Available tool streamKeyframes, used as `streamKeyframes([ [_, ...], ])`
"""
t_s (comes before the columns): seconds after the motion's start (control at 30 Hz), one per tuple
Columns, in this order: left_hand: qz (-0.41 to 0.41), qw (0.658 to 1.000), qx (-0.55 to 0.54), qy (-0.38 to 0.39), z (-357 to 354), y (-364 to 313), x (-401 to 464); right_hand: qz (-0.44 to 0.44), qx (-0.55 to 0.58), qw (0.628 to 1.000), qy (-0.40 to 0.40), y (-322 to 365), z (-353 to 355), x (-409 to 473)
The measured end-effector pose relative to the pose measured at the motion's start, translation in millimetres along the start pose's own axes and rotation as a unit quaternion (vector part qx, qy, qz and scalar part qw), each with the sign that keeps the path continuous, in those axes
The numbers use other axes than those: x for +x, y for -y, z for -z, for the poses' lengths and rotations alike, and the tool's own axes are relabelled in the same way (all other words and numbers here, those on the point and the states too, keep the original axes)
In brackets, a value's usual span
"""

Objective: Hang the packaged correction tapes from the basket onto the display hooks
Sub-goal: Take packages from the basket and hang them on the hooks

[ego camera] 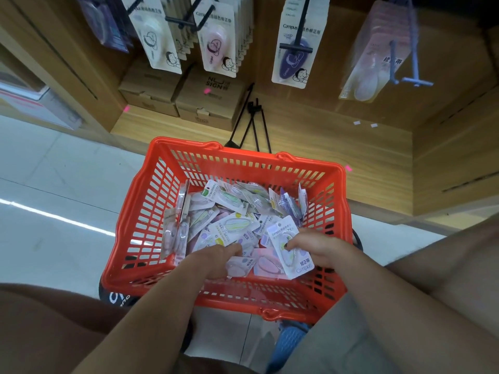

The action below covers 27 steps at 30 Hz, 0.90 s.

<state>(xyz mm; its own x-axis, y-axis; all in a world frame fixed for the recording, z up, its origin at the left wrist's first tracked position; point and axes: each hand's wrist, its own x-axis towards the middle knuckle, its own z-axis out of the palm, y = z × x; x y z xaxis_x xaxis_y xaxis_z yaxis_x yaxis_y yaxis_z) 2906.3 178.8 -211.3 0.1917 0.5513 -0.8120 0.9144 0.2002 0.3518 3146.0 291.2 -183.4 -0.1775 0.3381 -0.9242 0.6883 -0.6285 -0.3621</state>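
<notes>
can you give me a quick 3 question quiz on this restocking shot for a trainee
1. True or false: the red basket sits on the wooden shelf.
2. Which of the hands grips a packet: A) left hand B) right hand?
3. Fill in: the loose black hooks lie on the wooden ____.

Key
1. False; it stands on the floor in front of the shelf base.
2. B; it holds a white correction tape packet, the left only reaches into the pile.
3. Shelf base.

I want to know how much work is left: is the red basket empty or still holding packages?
Still holding many. The red basket has its bottom covered with a loose pile of packaged correction tapes, and both hands reach into it.
</notes>
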Motion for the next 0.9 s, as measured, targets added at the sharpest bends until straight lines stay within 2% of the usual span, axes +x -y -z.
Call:
streamKeyframes([
  [0.13,-0.024,0.997,-0.048,-0.050,8,-6,-3,0.021,0.017,1.000,0.000,7,5,-9],
  [0.37,-0.029,0.974,-0.177,-0.135,34,5,-28,0.104,-0.092,0.989,-0.061,32,9,-32],
  [0.53,-0.023,0.961,-0.206,-0.182,69,4,-68,0.144,-0.070,0.987,-0.025,69,26,-76],
  [0.7,-0.071,0.926,-0.287,-0.234,107,-17,-113,0.173,-0.010,0.981,0.084,109,56,-134],
  [0.9,-0.089,0.905,-0.296,-0.292,158,-29,-176,0.248,0.037,0.966,0.063,143,75,-175],
])
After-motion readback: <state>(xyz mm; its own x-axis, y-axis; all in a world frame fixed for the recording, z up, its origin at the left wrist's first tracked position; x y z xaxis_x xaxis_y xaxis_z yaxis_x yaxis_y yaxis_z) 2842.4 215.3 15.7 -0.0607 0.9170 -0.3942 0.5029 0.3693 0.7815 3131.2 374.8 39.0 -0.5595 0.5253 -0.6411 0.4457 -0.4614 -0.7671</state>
